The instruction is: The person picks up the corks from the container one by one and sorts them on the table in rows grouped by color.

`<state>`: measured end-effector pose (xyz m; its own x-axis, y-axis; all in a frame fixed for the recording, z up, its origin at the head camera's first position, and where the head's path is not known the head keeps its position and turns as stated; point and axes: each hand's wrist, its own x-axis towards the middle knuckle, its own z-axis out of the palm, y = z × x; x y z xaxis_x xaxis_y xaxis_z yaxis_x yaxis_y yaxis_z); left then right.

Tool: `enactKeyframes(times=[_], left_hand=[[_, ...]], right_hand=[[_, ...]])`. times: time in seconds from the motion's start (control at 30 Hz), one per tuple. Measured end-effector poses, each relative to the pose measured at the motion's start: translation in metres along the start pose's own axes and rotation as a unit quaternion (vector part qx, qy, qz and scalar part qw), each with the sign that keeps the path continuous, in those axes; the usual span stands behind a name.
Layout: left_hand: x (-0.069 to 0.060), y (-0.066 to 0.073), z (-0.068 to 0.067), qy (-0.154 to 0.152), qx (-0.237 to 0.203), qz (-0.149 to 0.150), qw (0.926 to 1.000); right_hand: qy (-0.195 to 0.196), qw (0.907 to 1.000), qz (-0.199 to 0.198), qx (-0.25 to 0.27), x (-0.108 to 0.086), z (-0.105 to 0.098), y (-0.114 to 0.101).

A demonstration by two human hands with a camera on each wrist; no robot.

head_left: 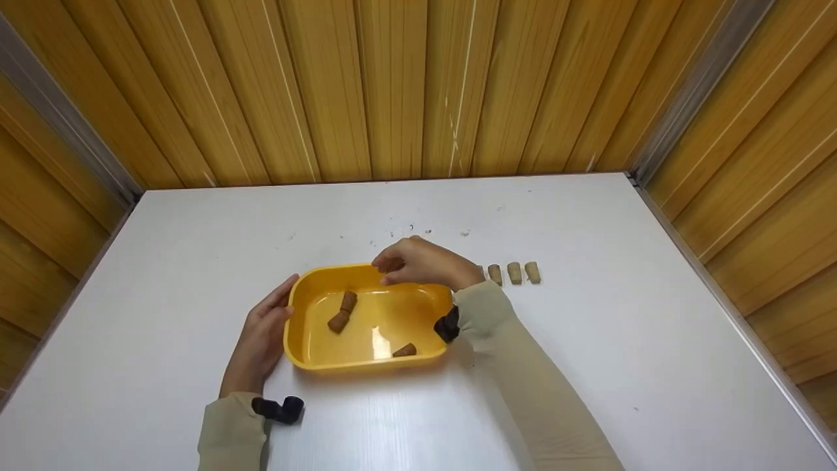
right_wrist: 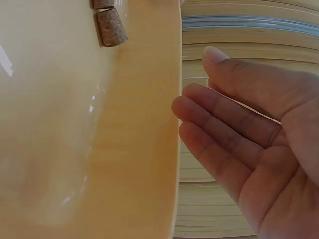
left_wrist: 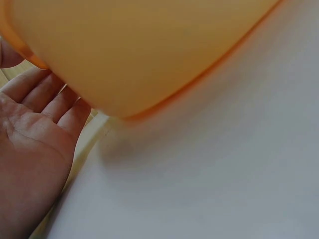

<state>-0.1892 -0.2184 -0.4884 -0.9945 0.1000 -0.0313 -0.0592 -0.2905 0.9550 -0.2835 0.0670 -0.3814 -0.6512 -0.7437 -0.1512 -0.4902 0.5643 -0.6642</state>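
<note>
Sleeve, right: the pale beige cloth right sleeve (head_left: 536, 379) lies nearest my head camera, entering from five o'clock.
Tray: a yellow, round-cornered, rectangular plastic tray (head_left: 386, 314) sits just below the centre of my head view; from its middle I take the clock directions below.
Hand, left: at nine o'clock I see the left hand (head_left: 258, 333) pinching the tray's rim, thumb on the near side, fingers against the outer wall.
Hand, right: at one o'clock the right hand (head_left: 418, 261) is loosely spread and holds nothing, thumb apart from the gently bent fingers; its fingertips are at the far rim, though I cannot tell whether they touch it.
Plugs, brown: inside the tray, two tapered brown cork-like plugs (head_left: 339, 321) lie end to end toward ten o'clock; another brown plug (head_left: 405, 350) lies by the near wall, between four and five.
Plugs, pale: at two o'clock, a row of tapered tan plugs (head_left: 514, 273) stands apart from the tray on the white, flat-topped table (head_left: 654, 340), the leftmost partly hidden by the right wrist.
</note>
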Motion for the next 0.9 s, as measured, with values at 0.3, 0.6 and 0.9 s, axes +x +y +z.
enactKeyframes(times=[0.3,0.6,0.9], left_hand=[[-0.001,0.0,-0.002,0.001,-0.007,-0.006,1.0],[0.001,0.001,0.0,0.001,-0.014,-0.007,0.9999],[0.001,-0.001,-0.001,0.002,-0.012,-0.004,0.9999]], right_hand=[[-0.019,0.9997,0.016,0.006,0.015,0.016,0.001],[-0.04,0.9987,0.03,-0.013,0.024,0.028,0.001],[-0.067,0.9975,0.012,-0.022,0.034,0.041,-0.004]])
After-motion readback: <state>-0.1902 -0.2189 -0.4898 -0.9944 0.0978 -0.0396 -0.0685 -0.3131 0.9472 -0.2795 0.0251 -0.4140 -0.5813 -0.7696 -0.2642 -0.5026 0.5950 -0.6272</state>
